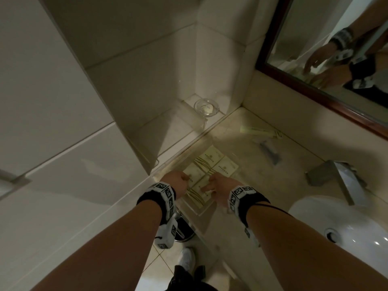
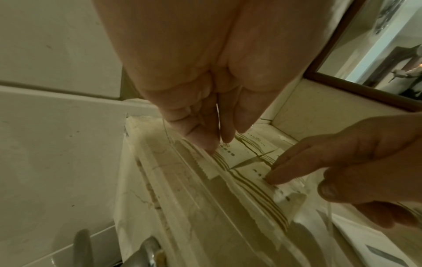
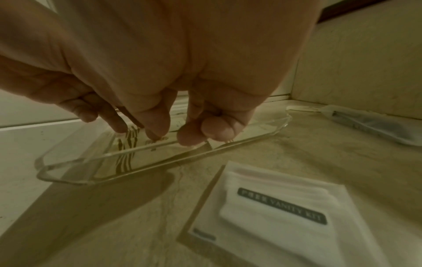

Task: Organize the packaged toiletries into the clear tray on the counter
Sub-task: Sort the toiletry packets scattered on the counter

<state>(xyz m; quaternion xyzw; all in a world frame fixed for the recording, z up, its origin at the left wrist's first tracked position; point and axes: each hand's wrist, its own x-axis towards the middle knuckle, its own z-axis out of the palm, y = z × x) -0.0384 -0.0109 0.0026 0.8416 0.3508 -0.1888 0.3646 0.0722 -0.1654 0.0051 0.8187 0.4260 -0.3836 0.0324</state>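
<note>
A clear tray (image 1: 201, 211) lies on the marble counter against the left wall, its rim close in the right wrist view (image 3: 160, 159). Several cream packets with brown stripes (image 1: 212, 157) lie flat inside it. My left hand (image 1: 185, 178) reaches into the near end, and its straight fingers (image 2: 211, 146) touch a packet's edge. My right hand (image 1: 206, 186) is beside it, with the index finger (image 2: 274, 178) pressing on the nearest packet (image 2: 251, 191). In the right wrist view its two outer fingers (image 3: 214, 130) are curled over the tray rim.
A white vanity kit packet (image 3: 274, 207) lies on the counter right of the tray. Farther back are a cream tube (image 1: 258, 131) and a clear-wrapped dark item (image 1: 269, 153). A glass soap dish (image 1: 206, 107) sits in the corner. Faucet (image 1: 340, 177) and sink (image 1: 346, 227) are at the right.
</note>
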